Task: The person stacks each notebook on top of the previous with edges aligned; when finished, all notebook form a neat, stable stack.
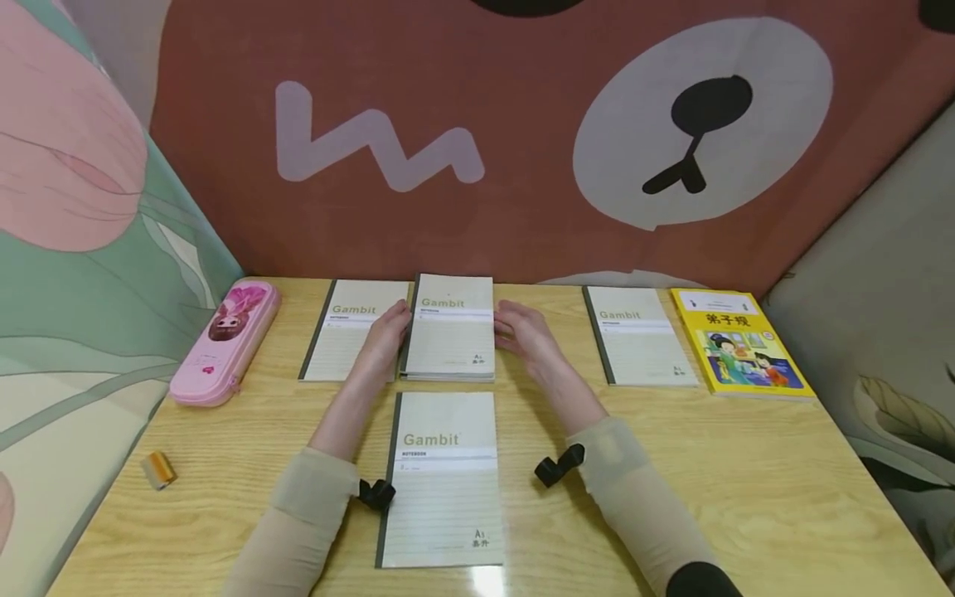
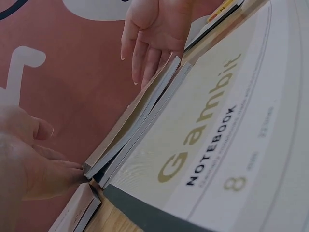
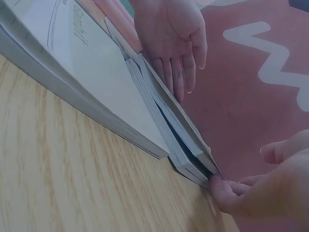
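Note:
A small stack of cream Gambit notebooks (image 1: 448, 340) with dark spines lies at the back middle of the table. My left hand (image 1: 384, 336) is at its left edge, fingers fairly straight, over part of a single notebook (image 1: 346, 323). On the opposite edge, the fingertips of my right hand (image 1: 525, 332) touch the stack. Both wrist views show a narrow wedge-shaped gap between the stack's upper notebook (image 3: 174, 116) and those under it. Closer to me, another Gambit notebook (image 1: 443, 497) lies flat between my forearms.
At the back left lies a pink pencil case (image 1: 227, 344), with a small orange-and-grey eraser (image 1: 158, 470) nearer the front. To the right are one more Gambit notebook (image 1: 637, 336) and a yellow picture book (image 1: 742, 344). A brown patterned wall (image 1: 522, 232) rises behind the table.

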Demonstrator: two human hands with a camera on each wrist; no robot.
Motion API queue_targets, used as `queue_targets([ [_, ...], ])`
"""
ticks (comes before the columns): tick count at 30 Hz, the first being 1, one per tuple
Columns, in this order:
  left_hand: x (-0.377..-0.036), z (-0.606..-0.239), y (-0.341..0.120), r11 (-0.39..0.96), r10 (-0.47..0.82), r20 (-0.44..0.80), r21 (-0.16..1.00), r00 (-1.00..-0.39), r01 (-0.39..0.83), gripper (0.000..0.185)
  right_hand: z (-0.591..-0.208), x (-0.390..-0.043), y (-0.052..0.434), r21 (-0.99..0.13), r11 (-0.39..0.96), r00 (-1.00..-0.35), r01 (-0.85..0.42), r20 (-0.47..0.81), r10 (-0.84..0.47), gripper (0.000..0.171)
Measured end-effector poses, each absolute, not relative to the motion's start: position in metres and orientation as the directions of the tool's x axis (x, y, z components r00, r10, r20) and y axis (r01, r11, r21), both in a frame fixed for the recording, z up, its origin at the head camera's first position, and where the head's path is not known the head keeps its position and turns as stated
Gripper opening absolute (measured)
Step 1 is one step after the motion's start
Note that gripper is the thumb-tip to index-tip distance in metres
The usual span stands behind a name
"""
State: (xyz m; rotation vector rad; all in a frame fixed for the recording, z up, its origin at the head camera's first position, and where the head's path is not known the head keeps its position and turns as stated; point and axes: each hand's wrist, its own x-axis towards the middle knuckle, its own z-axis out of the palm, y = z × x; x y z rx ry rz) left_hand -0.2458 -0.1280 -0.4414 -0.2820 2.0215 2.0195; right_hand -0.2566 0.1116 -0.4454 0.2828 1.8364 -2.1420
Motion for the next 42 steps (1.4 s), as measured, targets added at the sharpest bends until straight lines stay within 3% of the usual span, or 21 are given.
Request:
queue_targets([
  [18, -0.2449, -0.4412, -0.1272, 0.011, 0.073, -0.334, 0.942, -0.94, -0.334, 0.06, -0.4429, -0.2556, 0.1102, -0.941, -0.039, -0.937, 0.336, -0.329, -0.118, 0.062],
  [42, -0.2418, -0.442, -0.1255, 0.052, 0.09, -0.336, 0.942, -0.938, -0.333, 0.06, -0.4429, -0.2542, 0.1124, -0.948, -0.032, -0.941, 0.317, -0.31, -0.133, 0.061],
])
